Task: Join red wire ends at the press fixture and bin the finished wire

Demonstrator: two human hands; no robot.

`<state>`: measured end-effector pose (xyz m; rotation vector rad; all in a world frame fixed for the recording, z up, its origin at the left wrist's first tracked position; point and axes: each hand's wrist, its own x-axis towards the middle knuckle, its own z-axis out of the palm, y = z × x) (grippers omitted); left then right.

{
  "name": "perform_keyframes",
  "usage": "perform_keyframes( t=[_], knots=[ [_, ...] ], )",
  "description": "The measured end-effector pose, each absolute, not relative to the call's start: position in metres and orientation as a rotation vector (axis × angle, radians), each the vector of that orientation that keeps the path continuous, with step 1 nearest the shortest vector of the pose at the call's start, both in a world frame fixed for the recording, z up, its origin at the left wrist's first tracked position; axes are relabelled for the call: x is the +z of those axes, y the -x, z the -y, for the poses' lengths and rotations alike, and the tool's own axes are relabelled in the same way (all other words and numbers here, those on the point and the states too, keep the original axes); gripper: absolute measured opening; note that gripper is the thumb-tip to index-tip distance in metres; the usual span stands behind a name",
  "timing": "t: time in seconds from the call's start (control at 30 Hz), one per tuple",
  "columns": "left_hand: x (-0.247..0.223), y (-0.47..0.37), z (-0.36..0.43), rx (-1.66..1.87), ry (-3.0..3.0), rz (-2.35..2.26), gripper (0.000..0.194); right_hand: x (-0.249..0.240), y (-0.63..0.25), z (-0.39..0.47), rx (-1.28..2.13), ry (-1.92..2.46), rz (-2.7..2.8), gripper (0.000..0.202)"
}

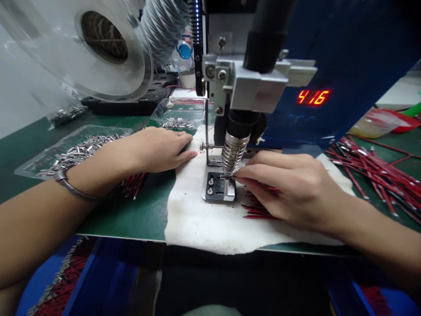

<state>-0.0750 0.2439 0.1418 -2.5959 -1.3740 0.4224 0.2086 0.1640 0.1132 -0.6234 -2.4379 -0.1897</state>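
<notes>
My right hand (286, 180) is pinched at the foot of a soldering machine, its fingertips around a thin wire whose small metal end (226, 177) lies on the little fixture (212, 186). Just over that end stands the soldering head (234, 151), wrapped in a metal coil. Beneath my right palm a bundle of red and black wires (258, 210) rests on a white cloth (197, 224). My left hand (164, 147) lies palm down at the cloth's left edge, thumb apart from the fingers, with nothing visible in it; the undersides of its fingers are hidden.
A clear tray (29, 169) of small metal cylinders sits under my left forearm, and a second clear tray (179, 109) stands behind. Many red and black wires (378, 171) are heaped at right. The blue machine body (315, 127) shows 416. A large clear reel (138, 48) overhangs the left.
</notes>
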Motion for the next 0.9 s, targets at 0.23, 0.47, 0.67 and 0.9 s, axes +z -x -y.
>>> perform_keyframes(
  t=[0.23, 0.47, 0.67, 0.9],
  knots=[
    [0.14, 0.0772, -0.2448, 0.396, 2.599, 1.384, 0.061, 0.1122, -0.2074, -0.1652, -0.183, 0.624, 2.43, 0.013],
    [0.1397, 0.0762, -0.2444, 0.383, 2.591, 1.373, 0.059, 0.1122, -0.2084, -0.1645, -0.186, 0.616, 2.426, 0.013],
    [0.1403, 0.0767, -0.2427, 0.378, 2.579, 1.383, 0.059, 0.1116, -0.2084, -0.1649, -0.205, 0.608, 2.421, 0.012],
    [0.1404, 0.0772, -0.2443, 0.377, 2.602, 1.398, 0.061, 0.1115, -0.2081, -0.1655, -0.225, 0.595, 2.421, 0.012]
  ],
)
